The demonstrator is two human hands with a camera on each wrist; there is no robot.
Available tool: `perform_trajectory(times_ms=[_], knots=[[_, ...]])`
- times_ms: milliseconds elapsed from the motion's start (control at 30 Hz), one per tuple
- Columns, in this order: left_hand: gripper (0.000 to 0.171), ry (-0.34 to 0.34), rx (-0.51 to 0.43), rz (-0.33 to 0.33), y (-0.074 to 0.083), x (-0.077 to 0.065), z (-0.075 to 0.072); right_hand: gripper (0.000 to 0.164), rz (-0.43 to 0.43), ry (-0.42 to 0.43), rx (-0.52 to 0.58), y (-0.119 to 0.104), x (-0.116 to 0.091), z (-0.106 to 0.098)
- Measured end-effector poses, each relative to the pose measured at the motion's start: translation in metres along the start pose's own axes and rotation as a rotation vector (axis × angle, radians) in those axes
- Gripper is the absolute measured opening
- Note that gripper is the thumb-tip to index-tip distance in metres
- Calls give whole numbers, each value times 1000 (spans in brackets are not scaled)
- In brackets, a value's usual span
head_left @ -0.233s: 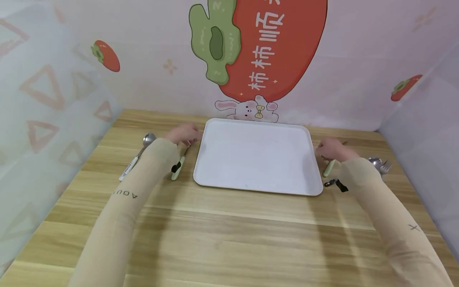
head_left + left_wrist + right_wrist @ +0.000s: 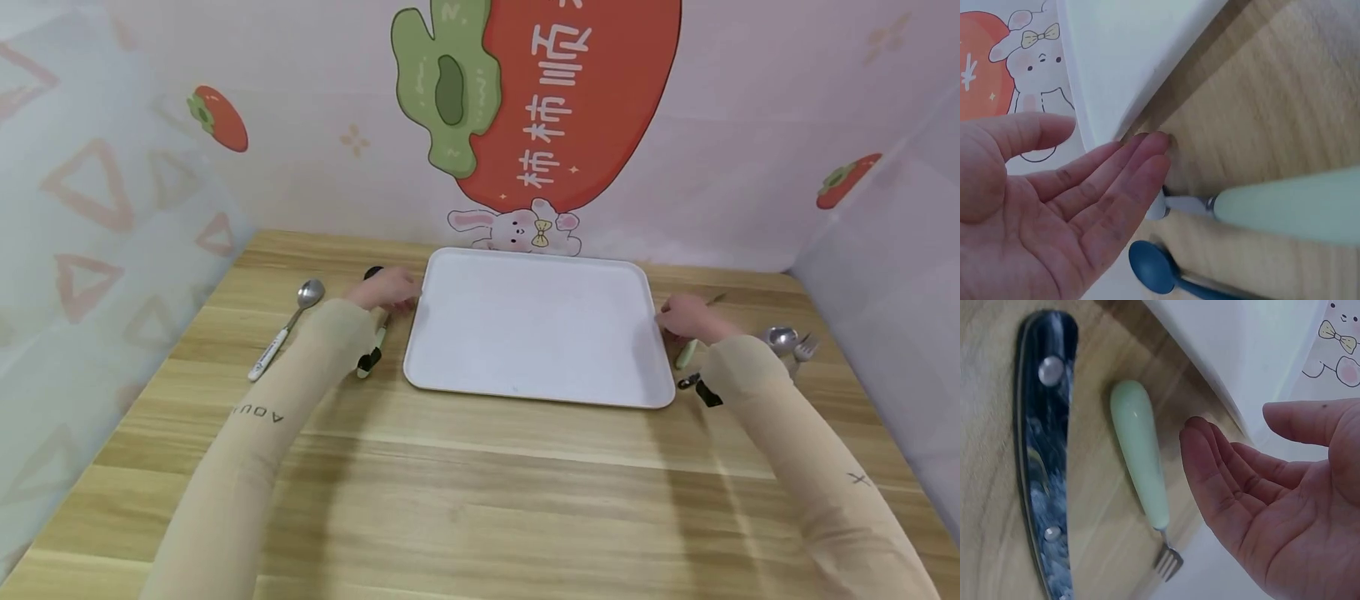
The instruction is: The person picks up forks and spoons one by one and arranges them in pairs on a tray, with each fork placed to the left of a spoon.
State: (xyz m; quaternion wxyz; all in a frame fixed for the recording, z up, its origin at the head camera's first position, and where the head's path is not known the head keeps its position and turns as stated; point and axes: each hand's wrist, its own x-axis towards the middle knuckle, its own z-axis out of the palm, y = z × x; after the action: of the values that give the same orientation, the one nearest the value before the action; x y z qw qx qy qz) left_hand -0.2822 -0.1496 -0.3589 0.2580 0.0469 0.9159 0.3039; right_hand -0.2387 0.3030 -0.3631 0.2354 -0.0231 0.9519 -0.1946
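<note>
Right hand (image 2: 688,317) is edging closer to the white tray (image 2: 532,325) at far centre, left hand (image 2: 384,289) by its left side (both loose-fingered, gripping nothing, contact unclear), so both ends look within reach.

- Head: high, near side, facing far and down over the tray (image 2: 536,333).
- Left wrist: close at the left hand (image 2: 1066,212).
- Right wrist: close at the right hand (image 2: 1279,506).
- Both wrist views share tray and far rabbit print (image 2: 1041,59).
</note>
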Motion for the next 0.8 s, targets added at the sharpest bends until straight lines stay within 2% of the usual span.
perform_trajectory(times_ms=[133, 267, 467, 633, 800], knots=[[21, -15, -86, -35, -3, 2, 5, 30, 16, -30, 69, -1, 1, 5], [22, -18, -188, -61, -4, 3, 9, 31, 35, -42, 93, -3, 0, 7], [17, -6, -255, -88, -8, 5, 15, 32, 53, -33, 109, -1, 3, 10], [24, 7, -309, -67, -13, 7, 20, 33, 55, -34, 167, 3, 6, 12], [24, 19, -325, -27, -15, 7, 23, 32, 57, -25, 203, 7, 7, 14]])
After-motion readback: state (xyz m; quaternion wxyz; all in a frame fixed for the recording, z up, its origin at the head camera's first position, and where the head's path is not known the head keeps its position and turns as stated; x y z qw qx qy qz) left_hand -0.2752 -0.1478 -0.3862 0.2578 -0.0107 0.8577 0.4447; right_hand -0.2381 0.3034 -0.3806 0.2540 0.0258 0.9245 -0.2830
